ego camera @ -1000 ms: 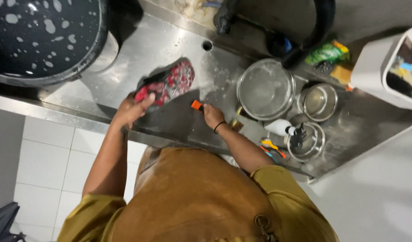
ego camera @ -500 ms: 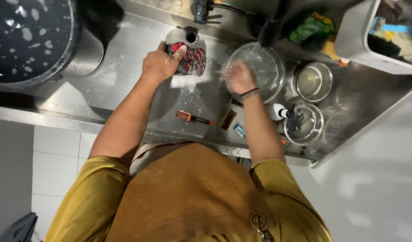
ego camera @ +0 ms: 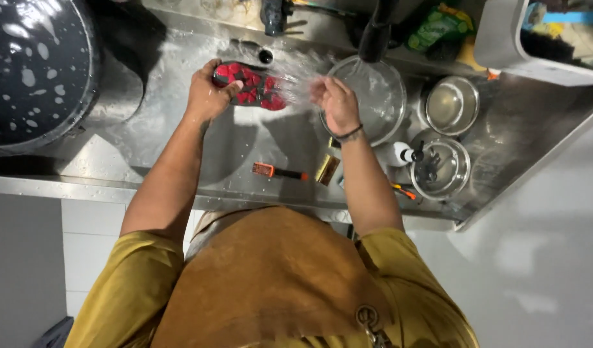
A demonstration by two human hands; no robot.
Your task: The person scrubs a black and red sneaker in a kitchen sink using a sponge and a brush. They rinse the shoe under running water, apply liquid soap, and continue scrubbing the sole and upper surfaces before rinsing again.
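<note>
My left hand (ego camera: 206,95) grips a shoe (ego camera: 252,86) with a red and black sole, held sole-up over the wet steel sink (ego camera: 161,116). Water splashes across the shoe's right end. My right hand (ego camera: 335,102) is just to the right of the shoe, fingers apart in the running water, holding nothing I can see. A dark band sits on that wrist. An orange-handled brush (ego camera: 277,171) lies on the steel below the hands.
A black tap spout (ego camera: 377,32) hangs above a large steel bowl (ego camera: 381,90). Two smaller steel bowls (ego camera: 452,104) stand to the right. A big dark speckled pot (ego camera: 32,71) fills the left. A grey bin (ego camera: 535,45) sits at the back right.
The orange brush left my right hand and now lies on the steel. Both hands moved up to the tap with the shoe, and water now runs over it.
</note>
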